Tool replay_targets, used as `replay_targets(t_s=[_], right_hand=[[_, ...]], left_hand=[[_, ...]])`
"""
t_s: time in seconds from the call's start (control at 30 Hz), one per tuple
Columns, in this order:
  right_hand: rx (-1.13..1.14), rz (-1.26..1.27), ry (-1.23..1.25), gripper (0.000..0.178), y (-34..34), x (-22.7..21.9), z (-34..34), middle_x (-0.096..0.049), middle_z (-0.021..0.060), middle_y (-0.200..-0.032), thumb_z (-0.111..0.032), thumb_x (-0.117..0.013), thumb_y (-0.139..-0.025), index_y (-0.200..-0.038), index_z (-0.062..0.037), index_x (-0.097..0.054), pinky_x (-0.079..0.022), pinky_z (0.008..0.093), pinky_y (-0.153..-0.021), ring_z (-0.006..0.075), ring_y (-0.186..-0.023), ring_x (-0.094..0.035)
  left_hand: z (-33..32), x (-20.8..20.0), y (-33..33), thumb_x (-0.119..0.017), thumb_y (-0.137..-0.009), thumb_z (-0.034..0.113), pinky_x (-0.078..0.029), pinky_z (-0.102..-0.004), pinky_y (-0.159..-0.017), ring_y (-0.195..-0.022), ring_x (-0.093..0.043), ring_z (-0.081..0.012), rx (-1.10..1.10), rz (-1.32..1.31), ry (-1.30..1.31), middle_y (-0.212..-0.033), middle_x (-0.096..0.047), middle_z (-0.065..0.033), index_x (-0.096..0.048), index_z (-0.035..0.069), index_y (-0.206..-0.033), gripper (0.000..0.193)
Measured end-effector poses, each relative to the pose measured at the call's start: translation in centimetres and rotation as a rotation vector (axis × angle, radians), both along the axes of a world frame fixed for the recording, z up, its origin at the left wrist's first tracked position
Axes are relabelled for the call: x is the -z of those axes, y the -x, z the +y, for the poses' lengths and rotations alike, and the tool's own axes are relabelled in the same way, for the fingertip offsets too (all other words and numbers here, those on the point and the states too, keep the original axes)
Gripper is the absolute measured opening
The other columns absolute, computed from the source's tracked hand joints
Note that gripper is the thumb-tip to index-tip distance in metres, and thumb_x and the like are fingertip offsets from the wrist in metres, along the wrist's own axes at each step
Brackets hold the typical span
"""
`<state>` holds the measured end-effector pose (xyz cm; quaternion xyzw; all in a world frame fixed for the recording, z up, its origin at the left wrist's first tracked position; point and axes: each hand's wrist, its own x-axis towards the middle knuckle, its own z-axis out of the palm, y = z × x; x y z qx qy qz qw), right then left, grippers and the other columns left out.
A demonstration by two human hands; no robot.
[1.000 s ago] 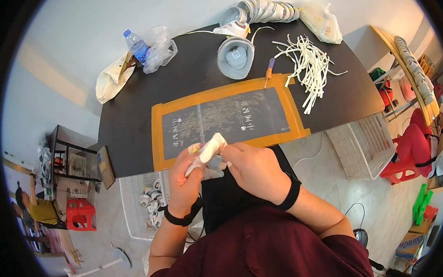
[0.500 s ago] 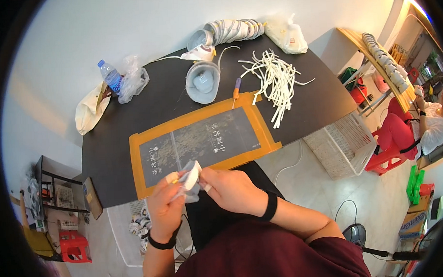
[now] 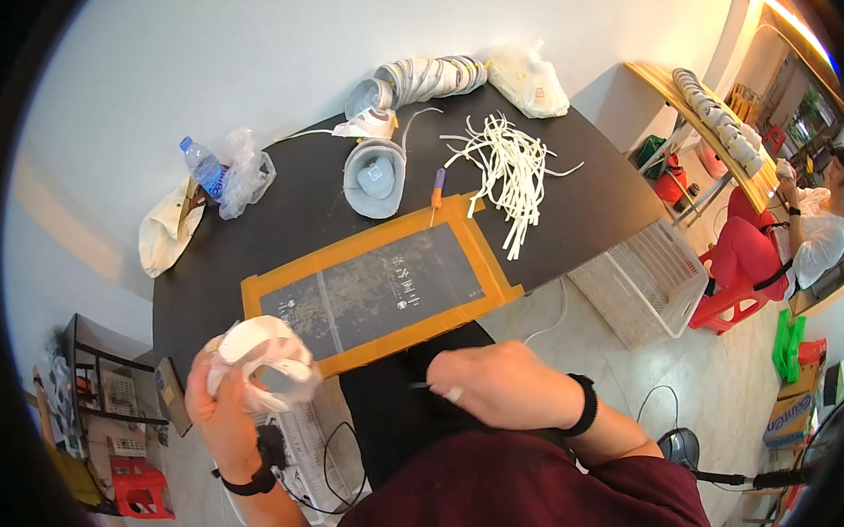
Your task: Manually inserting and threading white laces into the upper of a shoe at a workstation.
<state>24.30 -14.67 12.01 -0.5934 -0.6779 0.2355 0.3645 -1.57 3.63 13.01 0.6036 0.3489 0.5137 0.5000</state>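
My left hand [image 3: 221,414] is closed around the edge of a white, ring-shaped fabric piece [image 3: 274,348], blurred by motion, with a see-through part. It hangs over the table's near left edge, beside the taped mat. My right hand [image 3: 500,382] is a closed fist at the near edge, apart from that piece. From its finger side sticks a thin metal tip [image 3: 419,385]; the rest of this tool is hidden in the fist. A dark sheet with yellow tape borders [image 3: 481,233] lies on the dark table [image 3: 587,197] in front of me.
Farther back are a screwdriver-like tool [image 3: 437,190], white strips [image 3: 512,172], a grey-lined cup-shaped piece [image 3: 375,180], a row of similar pieces [image 3: 434,79] and a plastic bag [image 3: 527,81]. A bottle [image 3: 203,169] stands left. A white crate [image 3: 641,279] and seated person [image 3: 811,231] are right.
My hands have moved apart: the left went left with the white piece, which now shows as an open ring. My right hand moved right, away from it, with the thin metal tip showing.
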Motion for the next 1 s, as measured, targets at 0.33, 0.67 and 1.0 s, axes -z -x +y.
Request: replay_targets(t_s=[0.33,0.67,1.0], right_hand=[[-0.046,0.370,0.020,0.048,2.4,1.7,4.6,-0.066,0.0112,-0.102,-0.031,-0.074,-0.087,-0.122,-0.0037,-0.056,-0.052,0.0328,-0.082,0.0238,-0.094,-0.066],[0.173,0.665,0.024,0.026,-0.5,4.9,9.6,-0.066,0.0109,-0.091,-0.024,-0.067,-0.092,-0.104,-0.0017,-0.063,-0.051,0.0316,-0.075,0.0180,-0.083,-0.064],[0.710,-0.323,0.023,0.014,-14.3,2.6,11.0,-0.062,0.0119,-0.100,-0.010,-0.061,-0.084,-0.096,-0.0123,-0.067,-0.051,0.0428,-0.080,0.0327,-0.094,-0.064]], left_hand=[[-3.1,2.4,-3.8,-0.065,-0.086,0.002,-0.049,-0.0344,-0.091,-0.105,-0.062,-0.0215,0.751,0.322,-0.055,-0.115,-0.063,-0.0131,-0.050,0.006,-0.128,0.044],[-0.6,6.7,-3.2,-0.058,-0.096,0.010,-0.059,-0.0324,-0.078,-0.093,-0.066,-0.0179,0.646,0.030,0.533,-0.106,-0.065,-0.0102,-0.059,0.000,-0.117,0.023],[1.8,7.1,-5.9,-0.054,-0.095,0.006,-0.050,-0.0230,-0.062,-0.085,-0.062,-0.0127,0.540,-0.381,0.599,-0.108,-0.065,-0.0067,-0.054,0.005,-0.122,0.027]])
